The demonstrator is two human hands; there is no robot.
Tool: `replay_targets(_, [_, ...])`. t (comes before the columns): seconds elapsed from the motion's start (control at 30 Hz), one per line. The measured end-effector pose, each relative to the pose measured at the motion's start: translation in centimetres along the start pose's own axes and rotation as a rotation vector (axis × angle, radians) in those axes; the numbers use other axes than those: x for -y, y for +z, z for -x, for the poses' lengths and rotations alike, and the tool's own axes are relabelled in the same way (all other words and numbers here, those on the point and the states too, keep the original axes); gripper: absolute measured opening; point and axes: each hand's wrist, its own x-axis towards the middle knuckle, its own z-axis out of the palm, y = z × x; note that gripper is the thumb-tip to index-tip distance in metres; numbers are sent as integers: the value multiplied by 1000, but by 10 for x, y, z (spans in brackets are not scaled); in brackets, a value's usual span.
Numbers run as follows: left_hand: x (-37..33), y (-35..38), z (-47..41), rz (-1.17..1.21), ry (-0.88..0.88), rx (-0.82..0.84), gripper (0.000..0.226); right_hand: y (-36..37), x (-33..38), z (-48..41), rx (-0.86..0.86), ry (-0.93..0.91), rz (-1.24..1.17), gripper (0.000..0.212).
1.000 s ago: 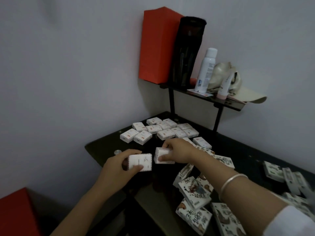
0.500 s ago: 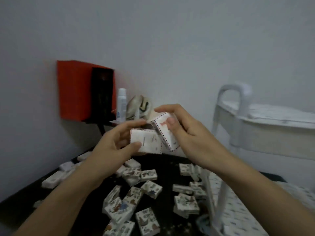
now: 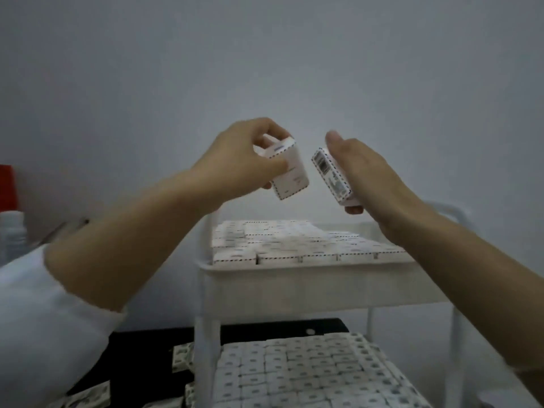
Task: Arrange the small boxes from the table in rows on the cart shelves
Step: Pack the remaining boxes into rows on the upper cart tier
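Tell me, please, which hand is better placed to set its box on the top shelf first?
Probably the right hand: its barcode box hangs slightly lower over the top shelf than the left hand's plain box.

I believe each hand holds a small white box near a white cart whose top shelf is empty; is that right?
No: the head view shows the white cart's top shelf packed with rows of small boxes. Left hand holds a small white box; right hand, a second box.
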Motion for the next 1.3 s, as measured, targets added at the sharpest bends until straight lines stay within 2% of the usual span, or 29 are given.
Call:
replay_targets(0.17, [3, 55, -57, -274, -11, 195, 25, -35, -44, -29, 58, 159, 156, 58])
replay_targets(0.23, [9, 74, -73, -405, 1, 246, 28, -46, -57, -40, 67, 230, 214, 60])
replay_targets(0.37, [24, 110, -92, -541, 22, 320, 40, -59, -78, -55, 103, 224, 254, 39])
replay_targets(0.47, [38, 129, -94, -543, 26, 348, 42, -64, -89, -62, 67, 200, 256, 35])
replay_targets(0.67, [60, 144, -90, -556, -61, 573, 20, -64, -108, -80, 15, 190, 295, 20])
replay_targets(0.8, [60, 143, -91, -507, -120, 648, 10, -55, -112, -92, 58, 209, 374, 15])
replay_targets(0.87, [55, 141, -90, -497, -145, 698, 15, -49, -113, -98, 106, 214, 372, 16])
replay_targets(1.03, [40, 131, -83, -571, -140, 746, 58, -29, -117, -107, 366, 270, 470, 31])
replay_targets(1.13, [32, 125, -80, -640, -110, 703, 57, -22, -122, -107, 514, 307, 459, 33])
replay_targets(1.3, [24, 105, -74, -589, -120, 565, 51, -21, -127, -106, 658, 338, 420, 37])
